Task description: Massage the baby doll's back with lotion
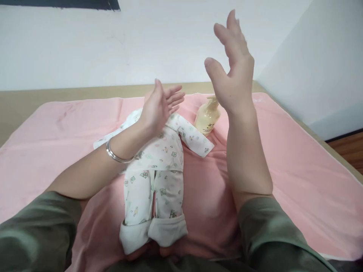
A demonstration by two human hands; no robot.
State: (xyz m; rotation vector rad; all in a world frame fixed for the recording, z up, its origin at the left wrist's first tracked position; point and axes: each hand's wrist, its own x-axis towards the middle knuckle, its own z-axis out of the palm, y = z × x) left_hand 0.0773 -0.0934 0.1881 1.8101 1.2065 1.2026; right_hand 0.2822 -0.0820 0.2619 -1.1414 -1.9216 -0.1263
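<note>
A small white top (166,151) with printed animals lies on the pink cloth, sleeves spread to both sides. Below it are matching trousers (170,192) with turned-up cuffs; small skin-coloured shapes like feet show under the cuffs. My left hand (159,107), with a silver bangle at the wrist, is above the upper part of the top and hides the neck area. Its fingers are stretched out and hold nothing. My right hand (234,71) is raised higher at the right, thumb and fingers apart, nothing in it. Nearest to it stands a pale yellow pump bottle (207,118), tilted slightly.
The pink cloth (283,158) covers most of a light wooden surface (22,98). A white wall (85,49) rises behind it, and another pale wall stands at the right. A dark strip (62,3) crosses the top left; brown wood (348,149) shows at the right edge.
</note>
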